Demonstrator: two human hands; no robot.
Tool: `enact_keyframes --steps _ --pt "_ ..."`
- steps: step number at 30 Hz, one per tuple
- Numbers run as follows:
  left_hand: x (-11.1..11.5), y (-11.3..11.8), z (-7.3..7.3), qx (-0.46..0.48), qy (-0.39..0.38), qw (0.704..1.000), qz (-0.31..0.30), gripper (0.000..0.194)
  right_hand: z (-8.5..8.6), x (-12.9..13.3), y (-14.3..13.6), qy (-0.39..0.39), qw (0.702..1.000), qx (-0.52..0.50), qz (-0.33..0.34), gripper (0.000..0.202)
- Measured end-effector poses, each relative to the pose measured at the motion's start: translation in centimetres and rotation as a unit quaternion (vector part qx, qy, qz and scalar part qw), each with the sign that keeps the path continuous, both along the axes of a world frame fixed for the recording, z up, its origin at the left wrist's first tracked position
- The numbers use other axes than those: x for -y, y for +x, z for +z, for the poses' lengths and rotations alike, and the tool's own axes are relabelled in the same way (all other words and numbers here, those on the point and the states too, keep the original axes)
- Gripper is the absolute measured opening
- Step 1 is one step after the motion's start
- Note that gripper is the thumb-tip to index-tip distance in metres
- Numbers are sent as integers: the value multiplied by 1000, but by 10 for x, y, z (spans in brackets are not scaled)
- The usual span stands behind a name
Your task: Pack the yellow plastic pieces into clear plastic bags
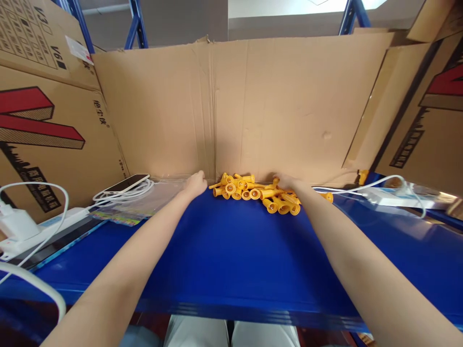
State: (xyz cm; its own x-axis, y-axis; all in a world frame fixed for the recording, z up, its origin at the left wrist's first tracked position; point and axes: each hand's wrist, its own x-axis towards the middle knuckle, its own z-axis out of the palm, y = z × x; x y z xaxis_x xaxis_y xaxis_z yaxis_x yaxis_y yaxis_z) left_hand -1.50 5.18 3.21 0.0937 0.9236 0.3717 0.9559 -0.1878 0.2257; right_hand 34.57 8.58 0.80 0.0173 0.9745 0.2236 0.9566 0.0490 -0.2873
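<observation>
A pile of small yellow plastic parts [246, 187], each with a round cup-like end, lies at the back of the blue shelf [231, 250], close to the cardboard backing. My left hand [196, 184] is closed at the left end of the pile, beside a thin yellow piece; whatever is inside its fingers is hidden. At the right part of the pile, my right hand [285, 181] reaches in with its fingers at a yellow part, and my wrist covers some of the pieces. The right fingers are too small and hidden to read clearly.
Cardboard [282, 106] walls the back. On the left are a large box [54, 144], a phone [127, 183] on a coiled white cable, a clear plastic bag [155, 197] and a power strip [47, 231]. Another white power strip [401, 197] with cables lies on the right.
</observation>
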Motion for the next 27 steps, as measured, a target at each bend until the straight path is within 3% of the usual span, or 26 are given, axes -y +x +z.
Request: enact_keyframes --steps 3,6,13,16,19,22,27 --pt "-9 -36 -1 -58 -76 993 74 26 -1 1 -1 -23 998 -12 -51 40" --pt "-11 -54 -8 -80 -100 988 81 29 -2 7 -6 2 996 -22 -87 31" --pt "-7 -42 -15 -131 -118 979 99 33 20 28 -18 151 978 -58 -133 27" --pt "-10 -45 -14 -134 -73 986 69 40 37 46 -27 230 961 -113 -101 24" --pt "-9 -57 -12 -175 -21 984 10 34 50 72 -41 287 940 -178 -50 25" --pt "-4 -64 -12 -208 -28 978 19 29 52 99 -56 284 918 -274 -20 30" --pt "-2 -49 -19 -184 -68 978 75 40 32 122 -74 217 867 -449 -21 24"
